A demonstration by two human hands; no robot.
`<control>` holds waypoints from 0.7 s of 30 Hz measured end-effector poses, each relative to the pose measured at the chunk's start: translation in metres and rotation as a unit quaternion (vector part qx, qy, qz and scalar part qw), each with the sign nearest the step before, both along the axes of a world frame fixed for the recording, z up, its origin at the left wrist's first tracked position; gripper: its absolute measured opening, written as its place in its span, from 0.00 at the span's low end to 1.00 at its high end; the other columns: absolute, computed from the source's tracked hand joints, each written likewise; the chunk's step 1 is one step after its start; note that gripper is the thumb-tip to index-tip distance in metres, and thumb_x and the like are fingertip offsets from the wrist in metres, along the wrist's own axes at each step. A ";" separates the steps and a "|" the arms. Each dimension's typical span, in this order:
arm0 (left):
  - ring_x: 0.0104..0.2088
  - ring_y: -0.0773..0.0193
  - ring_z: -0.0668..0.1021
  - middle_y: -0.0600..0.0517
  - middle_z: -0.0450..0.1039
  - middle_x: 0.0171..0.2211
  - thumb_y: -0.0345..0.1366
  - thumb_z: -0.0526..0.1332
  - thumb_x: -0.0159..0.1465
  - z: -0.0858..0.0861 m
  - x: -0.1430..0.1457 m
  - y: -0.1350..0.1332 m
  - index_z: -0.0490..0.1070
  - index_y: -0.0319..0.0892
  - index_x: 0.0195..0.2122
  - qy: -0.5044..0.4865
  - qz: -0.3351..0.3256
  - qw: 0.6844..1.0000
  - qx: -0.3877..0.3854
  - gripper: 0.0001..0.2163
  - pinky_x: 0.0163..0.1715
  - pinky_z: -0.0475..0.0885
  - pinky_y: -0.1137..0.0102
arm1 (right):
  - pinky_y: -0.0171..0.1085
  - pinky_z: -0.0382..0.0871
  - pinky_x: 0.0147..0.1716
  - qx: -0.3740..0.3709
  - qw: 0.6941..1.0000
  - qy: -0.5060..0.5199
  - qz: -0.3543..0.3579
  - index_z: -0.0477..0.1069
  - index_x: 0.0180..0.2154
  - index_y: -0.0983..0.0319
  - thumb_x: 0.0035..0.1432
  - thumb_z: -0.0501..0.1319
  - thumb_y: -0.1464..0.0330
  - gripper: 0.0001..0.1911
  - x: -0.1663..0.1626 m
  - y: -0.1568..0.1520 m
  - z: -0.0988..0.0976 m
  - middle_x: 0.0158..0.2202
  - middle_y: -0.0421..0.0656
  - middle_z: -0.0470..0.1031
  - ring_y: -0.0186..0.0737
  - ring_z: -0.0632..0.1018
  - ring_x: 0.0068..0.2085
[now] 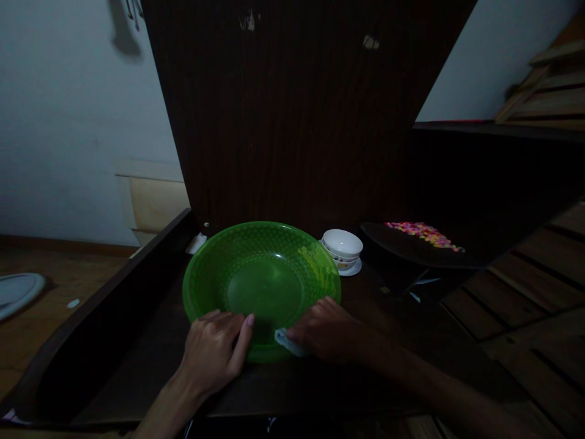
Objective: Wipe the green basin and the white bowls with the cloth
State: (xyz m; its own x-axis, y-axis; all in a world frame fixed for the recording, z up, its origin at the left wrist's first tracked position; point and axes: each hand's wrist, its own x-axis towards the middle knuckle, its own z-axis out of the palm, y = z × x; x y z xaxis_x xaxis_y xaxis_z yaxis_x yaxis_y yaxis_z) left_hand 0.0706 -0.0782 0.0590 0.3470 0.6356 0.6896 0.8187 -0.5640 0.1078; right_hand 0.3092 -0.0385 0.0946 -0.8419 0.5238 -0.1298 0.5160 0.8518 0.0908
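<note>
A large green plastic basin (262, 286) stands on the dark wooden desk. My left hand (217, 344) grips its near-left rim, thumb lying along the inner side and fingers curled over the edge. At the near-right rim my right hand (322, 329) is closed on a pale blue cloth (291, 344), pressed against the basin's edge. Part of the cloth is hidden under the fingers. The basin's inside shows a textured wall and a lighter patterned patch on the right.
Stacked white bowls (342, 242) sit on a saucer (351, 268) just right of the basin. Behind rises a dark wooden panel (292, 122). A raised side board (114, 305) bounds the desk at left. Small colourful pieces (425, 235) lie on a dark shelf at right.
</note>
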 end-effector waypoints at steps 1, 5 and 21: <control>0.16 0.66 0.71 0.55 0.68 0.15 0.34 0.50 0.72 0.001 -0.003 0.000 0.67 0.42 0.19 0.001 -0.006 1.000 -0.004 0.22 0.22 0.62 0.68 | 0.38 0.52 0.27 -0.006 1.000 0.007 -0.004 0.75 0.34 0.59 0.75 0.41 0.58 0.27 0.004 0.003 0.001 0.30 0.41 0.81 0.37 0.75 0.28; 0.16 0.67 0.70 0.55 0.66 0.15 0.33 0.50 0.72 0.003 -0.014 0.000 0.66 0.42 0.19 0.000 -0.019 1.000 -0.017 0.22 0.22 0.62 0.69 | 0.38 0.51 0.26 -0.022 0.998 0.047 0.025 0.71 0.27 0.61 0.75 0.40 0.59 0.30 0.019 0.018 0.000 0.25 0.40 0.78 0.33 0.71 0.24; 0.20 0.67 0.70 0.54 0.66 0.18 0.29 0.53 0.70 0.010 -0.052 0.011 0.65 0.42 0.21 0.007 -0.038 0.999 0.002 0.17 0.25 0.63 0.70 | 0.38 0.60 0.36 -0.059 0.995 0.082 -0.002 0.73 0.32 0.63 0.74 0.43 0.63 0.25 0.018 0.014 0.008 0.31 0.44 0.79 0.37 0.76 0.32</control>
State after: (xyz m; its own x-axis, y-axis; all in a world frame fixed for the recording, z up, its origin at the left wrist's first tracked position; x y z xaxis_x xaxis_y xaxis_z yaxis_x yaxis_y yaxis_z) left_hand 0.0189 -0.0669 0.0690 0.4037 0.6043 0.6869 0.7748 -0.6251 0.0945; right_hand 0.3269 -0.0247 0.1027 -0.8551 0.5161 -0.0502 0.5185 0.8498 -0.0951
